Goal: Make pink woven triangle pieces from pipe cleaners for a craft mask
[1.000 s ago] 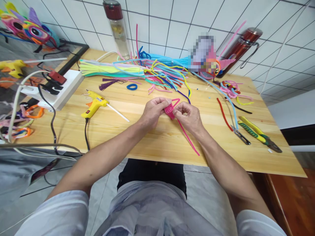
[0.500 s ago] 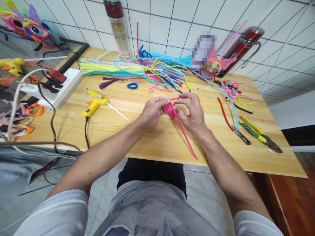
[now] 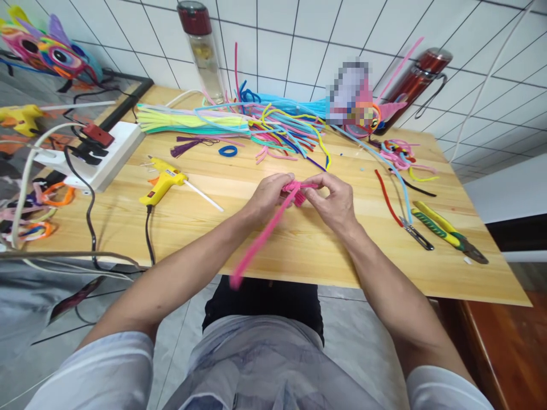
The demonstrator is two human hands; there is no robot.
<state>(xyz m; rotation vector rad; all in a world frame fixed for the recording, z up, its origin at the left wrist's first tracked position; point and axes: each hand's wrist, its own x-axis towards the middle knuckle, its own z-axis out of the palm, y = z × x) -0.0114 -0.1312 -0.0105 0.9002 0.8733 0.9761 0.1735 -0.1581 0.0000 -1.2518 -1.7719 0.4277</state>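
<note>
A small woven piece of bright pink pipe cleaner (image 3: 300,197) is between my hands, above the front half of the table. My left hand (image 3: 270,196) is closed on its left side, thumb on top. My right hand (image 3: 334,199) pinches a short pink end that sticks out to the right. A long pink pipe cleaner tail (image 3: 265,234) runs from the piece down and left towards the table's front edge, its tip blurred. My fingers hide part of the woven piece.
A yellow glue gun (image 3: 164,185) lies left, near a white power strip (image 3: 109,156). Bundled pipe cleaners (image 3: 192,121) lie at the back with a glass bottle (image 3: 205,62). Right are pliers (image 3: 448,230), thread snips (image 3: 416,234) and a leaning red flask (image 3: 421,80).
The long pink tail has swung from the lower right to the lower left. My right fingers have closed in from a looser spread to a pinch on the short end.
</note>
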